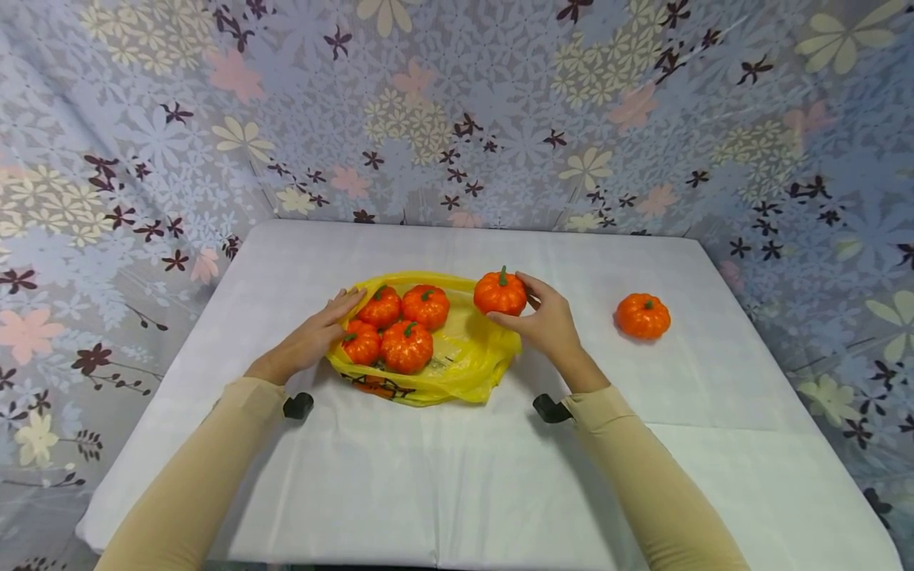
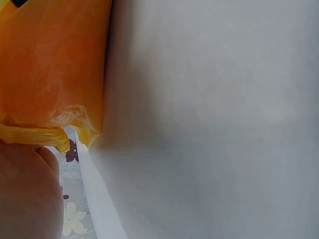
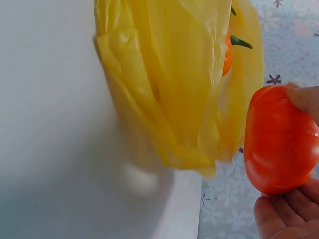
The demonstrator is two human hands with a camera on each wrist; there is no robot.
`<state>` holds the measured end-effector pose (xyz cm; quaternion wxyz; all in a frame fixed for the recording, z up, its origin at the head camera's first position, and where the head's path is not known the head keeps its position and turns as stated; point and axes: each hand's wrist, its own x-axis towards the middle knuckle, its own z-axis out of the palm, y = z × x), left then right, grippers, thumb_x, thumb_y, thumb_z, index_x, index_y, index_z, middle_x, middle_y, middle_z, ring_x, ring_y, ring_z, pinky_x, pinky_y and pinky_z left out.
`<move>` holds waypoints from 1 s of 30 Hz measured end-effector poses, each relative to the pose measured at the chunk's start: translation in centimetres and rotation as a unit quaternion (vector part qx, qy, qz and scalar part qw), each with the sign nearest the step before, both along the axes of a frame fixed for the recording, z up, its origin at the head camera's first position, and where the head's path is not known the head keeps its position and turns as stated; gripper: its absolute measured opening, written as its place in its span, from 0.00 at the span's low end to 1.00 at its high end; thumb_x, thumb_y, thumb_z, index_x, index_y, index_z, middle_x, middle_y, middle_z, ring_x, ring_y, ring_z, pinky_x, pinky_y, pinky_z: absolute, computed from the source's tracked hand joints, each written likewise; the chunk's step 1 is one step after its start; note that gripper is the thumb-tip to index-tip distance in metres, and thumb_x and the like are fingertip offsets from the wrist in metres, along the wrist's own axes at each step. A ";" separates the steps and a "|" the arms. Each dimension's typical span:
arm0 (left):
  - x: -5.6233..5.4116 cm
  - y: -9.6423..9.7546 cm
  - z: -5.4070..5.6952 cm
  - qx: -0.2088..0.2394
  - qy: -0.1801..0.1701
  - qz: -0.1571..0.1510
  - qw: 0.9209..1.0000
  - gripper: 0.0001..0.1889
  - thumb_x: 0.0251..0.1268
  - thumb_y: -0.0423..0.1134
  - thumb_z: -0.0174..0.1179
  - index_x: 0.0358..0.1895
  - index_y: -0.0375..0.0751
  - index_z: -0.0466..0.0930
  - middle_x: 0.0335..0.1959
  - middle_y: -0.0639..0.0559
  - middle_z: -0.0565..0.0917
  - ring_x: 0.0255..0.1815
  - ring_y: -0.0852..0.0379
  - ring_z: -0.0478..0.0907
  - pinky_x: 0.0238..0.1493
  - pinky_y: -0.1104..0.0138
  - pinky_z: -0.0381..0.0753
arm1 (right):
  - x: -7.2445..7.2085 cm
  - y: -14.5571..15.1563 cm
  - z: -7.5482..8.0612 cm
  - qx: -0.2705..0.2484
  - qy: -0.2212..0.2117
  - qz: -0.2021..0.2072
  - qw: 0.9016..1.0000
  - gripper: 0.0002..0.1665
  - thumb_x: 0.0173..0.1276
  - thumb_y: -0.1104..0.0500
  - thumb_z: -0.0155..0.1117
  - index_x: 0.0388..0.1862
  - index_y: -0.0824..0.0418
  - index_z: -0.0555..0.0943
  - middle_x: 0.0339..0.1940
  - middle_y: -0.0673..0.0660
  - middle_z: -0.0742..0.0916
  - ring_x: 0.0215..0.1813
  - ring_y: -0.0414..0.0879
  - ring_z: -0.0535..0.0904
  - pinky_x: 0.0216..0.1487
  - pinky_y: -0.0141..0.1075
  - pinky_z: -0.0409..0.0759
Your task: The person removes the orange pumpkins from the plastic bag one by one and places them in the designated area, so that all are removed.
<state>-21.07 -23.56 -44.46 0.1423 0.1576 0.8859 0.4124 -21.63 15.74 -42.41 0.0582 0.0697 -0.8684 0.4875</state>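
Note:
A yellow plastic bag lies mouth up on the white table, with several small orange pumpkins grouped in its left part. My right hand grips another pumpkin from its right side, thumb on one side and fingers on the other, over the bag's right rim. In the right wrist view this pumpkin is beside the bag's yellow side. My left hand rests along the bag's left rim with fingers extended. In the left wrist view, bag film with orange behind it borders that hand.
One more pumpkin sits on the right of the white-covered table. A floral cloth hangs behind the table's far edge. A dark wrist camera juts from the left cuff, another camera from the right.

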 end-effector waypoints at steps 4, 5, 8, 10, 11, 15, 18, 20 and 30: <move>0.1 0.0 0.1 0.001 0.001 -0.002 1.000 0.37 0.70 0.35 0.40 0.82 0.57 0.48 0.83 0.55 0.41 0.82 0.50 0.31 0.76 0.41 0.29 | 0.1 0.7 0.1 0.006 0.010 -0.013 1.000 0.53 0.54 0.48 0.83 0.74 0.65 0.70 0.71 0.60 0.76 0.70 0.55 0.72 0.69 0.47 0.71; 0.1 0.0 0.2 0.001 0.001 -0.002 1.000 0.37 0.70 0.35 0.40 0.82 0.57 0.48 0.83 0.55 0.41 0.82 0.50 0.31 0.76 0.41 0.30 | 0.1 0.9 0.1 0.007 0.013 -0.016 1.000 0.53 0.54 0.48 0.83 0.74 0.65 0.70 0.71 0.60 0.76 0.70 0.55 0.72 0.68 0.47 0.71; 0.1 -0.1 0.3 0.001 0.004 -0.002 1.000 0.37 0.70 0.35 0.40 0.82 0.58 0.48 0.83 0.55 0.41 0.82 0.50 0.31 0.76 0.42 0.30 | 0.1 1.6 0.2 0.008 0.021 -0.023 0.999 0.52 0.54 0.49 0.83 0.74 0.65 0.70 0.71 0.61 0.76 0.71 0.55 0.72 0.68 0.47 0.71; 0.1 -0.1 0.3 0.001 0.006 -0.003 1.000 0.37 0.70 0.35 0.40 0.82 0.58 0.48 0.83 0.55 0.42 0.82 0.49 0.31 0.76 0.42 0.30 | 0.1 2.2 0.1 0.007 0.022 -0.030 0.999 0.53 0.54 0.49 0.83 0.74 0.65 0.69 0.71 0.61 0.75 0.71 0.55 0.71 0.69 0.47 0.71; 0.0 -0.2 0.3 0.001 0.007 -0.004 1.000 0.37 0.70 0.35 0.40 0.82 0.58 0.48 0.83 0.55 0.42 0.82 0.49 0.31 0.76 0.42 0.30 | 0.1 2.4 0.1 0.005 0.022 -0.034 0.999 0.53 0.54 0.49 0.83 0.74 0.65 0.70 0.71 0.60 0.75 0.71 0.55 0.71 0.69 0.47 0.71; -0.1 -0.3 0.2 -0.003 0.007 -0.005 1.000 0.37 0.70 0.35 0.40 0.82 0.58 0.48 0.83 0.55 0.41 0.82 0.49 0.31 0.76 0.41 0.30 | 0.1 3.3 -0.3 0.005 0.021 -0.047 0.999 0.53 0.54 0.49 0.83 0.74 0.65 0.69 0.72 0.61 0.75 0.71 0.55 0.71 0.69 0.48 0.71; -0.1 -0.3 0.3 -0.005 0.005 -0.003 1.000 0.37 0.70 0.36 0.40 0.82 0.59 0.47 0.83 0.55 0.41 0.82 0.49 0.31 0.76 0.41 0.29 | 0.1 4.0 -0.6 0.002 0.021 -0.055 0.998 0.53 0.54 0.49 0.83 0.74 0.66 0.69 0.71 0.62 0.75 0.71 0.55 0.71 0.69 0.47 0.71; 0.0 -0.2 0.4 -0.005 0.002 -0.001 1.000 0.37 0.70 0.36 0.40 0.82 0.60 0.47 0.83 0.55 0.41 0.82 0.48 0.31 0.75 0.41 0.29 | 0.1 4.6 -0.9 0.001 0.019 -0.064 0.998 0.53 0.54 0.49 0.83 0.74 0.66 0.69 0.71 0.61 0.75 0.72 0.55 0.70 0.69 0.47 0.70; 0.1 0.1 0.4 -0.001 0.001 -0.006 1.000 0.37 0.70 0.35 0.39 0.82 0.58 0.47 0.83 0.55 0.42 0.82 0.48 0.31 0.76 0.41 0.29 | 0.8 7.4 -2.4 0.001 0.000 -0.101 0.995 0.55 0.55 0.47 0.82 0.75 0.67 0.67 0.72 0.64 0.74 0.73 0.57 0.68 0.70 0.48 0.69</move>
